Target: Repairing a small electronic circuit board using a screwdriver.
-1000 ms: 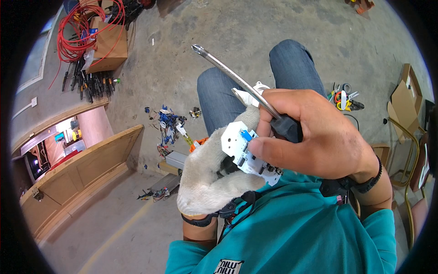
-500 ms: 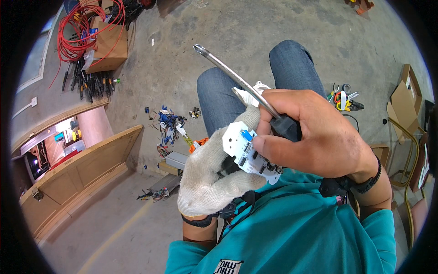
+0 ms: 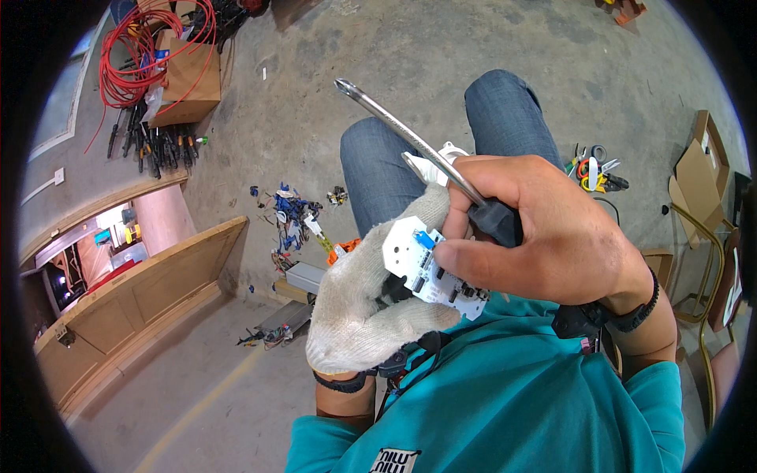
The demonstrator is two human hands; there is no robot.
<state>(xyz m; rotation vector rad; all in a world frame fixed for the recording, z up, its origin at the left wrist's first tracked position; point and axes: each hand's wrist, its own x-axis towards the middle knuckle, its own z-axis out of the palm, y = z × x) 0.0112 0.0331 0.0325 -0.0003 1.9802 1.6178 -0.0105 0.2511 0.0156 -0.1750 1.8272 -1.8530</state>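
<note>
White circuit board (image 3: 432,273) dipped slightly at its 10 o'clock end, grasped at 2 o'clock of gloved left grip (image 3: 347,299), right grip (image 3: 544,232) clasping screwdriver (image 3: 410,143) aimed 10 o'clock; best keep board braced.

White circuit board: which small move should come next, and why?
Probably, the right hand should gently grip the blue part: the thumb is beside it, the gloved left hand holds the board, and the screwdriver points away from the board.

Box (image 3: 195,79) left, tools (image 3: 594,173) right (floor (image 3: 378,39)), circuit board (image 3: 426,281) between
</note>
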